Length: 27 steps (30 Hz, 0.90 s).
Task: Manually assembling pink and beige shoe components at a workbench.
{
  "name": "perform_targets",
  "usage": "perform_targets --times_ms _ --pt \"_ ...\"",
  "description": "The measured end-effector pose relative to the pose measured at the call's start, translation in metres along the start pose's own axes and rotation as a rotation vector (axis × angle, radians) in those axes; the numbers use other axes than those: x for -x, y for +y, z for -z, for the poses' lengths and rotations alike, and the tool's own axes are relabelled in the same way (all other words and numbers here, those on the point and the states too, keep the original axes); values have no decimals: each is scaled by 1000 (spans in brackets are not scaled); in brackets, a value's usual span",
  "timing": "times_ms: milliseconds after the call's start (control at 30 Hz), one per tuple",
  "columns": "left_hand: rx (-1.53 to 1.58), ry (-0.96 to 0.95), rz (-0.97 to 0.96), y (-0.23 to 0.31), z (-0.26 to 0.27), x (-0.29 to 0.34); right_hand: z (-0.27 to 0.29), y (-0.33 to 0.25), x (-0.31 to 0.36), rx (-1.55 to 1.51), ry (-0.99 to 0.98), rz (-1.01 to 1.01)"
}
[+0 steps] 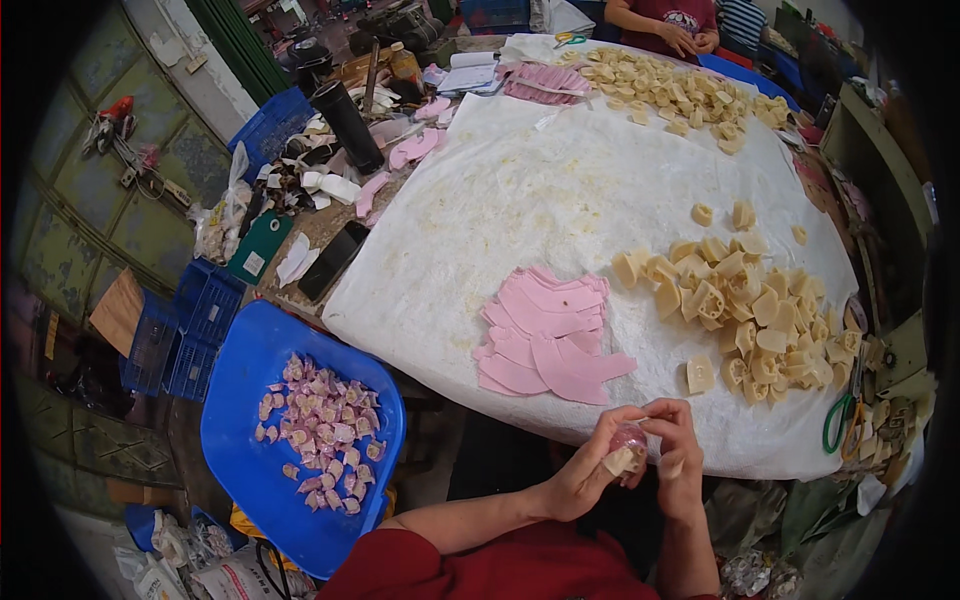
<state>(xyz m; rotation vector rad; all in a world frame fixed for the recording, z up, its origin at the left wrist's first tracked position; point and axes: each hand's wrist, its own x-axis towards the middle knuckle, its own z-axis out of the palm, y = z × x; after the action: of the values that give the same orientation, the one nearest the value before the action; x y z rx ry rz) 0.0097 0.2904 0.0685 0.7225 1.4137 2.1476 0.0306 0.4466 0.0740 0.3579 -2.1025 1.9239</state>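
Note:
Close to my body, just off the table's near edge, both hands are on a small cream moulded piece that looks like a shoe heel, partly covered in shiny pink. My left hand grips it from the left with closed fingers. My right hand pinches at its upper right side; the exact fingertip contact is partly hidden. Just beyond lies a stack of curved pale pink sheet pieces. To the right spreads a heap of bare cream pieces, with a single one apart from it, nearer me.
A blue tub at left holds many pink-covered pieces. White sheeting covers the table. Green-handled scissors lie at the right edge. A phone and black flask are at the left. Another person's hands are at the far side.

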Motion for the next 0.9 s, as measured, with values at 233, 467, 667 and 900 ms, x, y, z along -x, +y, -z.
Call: perform_targets --times_ms 233,467,667,900 --pt "11 32 -152 2 -21 3 -13 16 2 -482 -148 -126" --pt "-256 178 -242 9 -15 3 -46 9 21 -138 114 139" --pt "-109 262 -115 6 -14 7 -43 17 28 -306 26 -13" --pt "-122 246 -75 2 -7 3 -37 21 22 -197 54 -88"
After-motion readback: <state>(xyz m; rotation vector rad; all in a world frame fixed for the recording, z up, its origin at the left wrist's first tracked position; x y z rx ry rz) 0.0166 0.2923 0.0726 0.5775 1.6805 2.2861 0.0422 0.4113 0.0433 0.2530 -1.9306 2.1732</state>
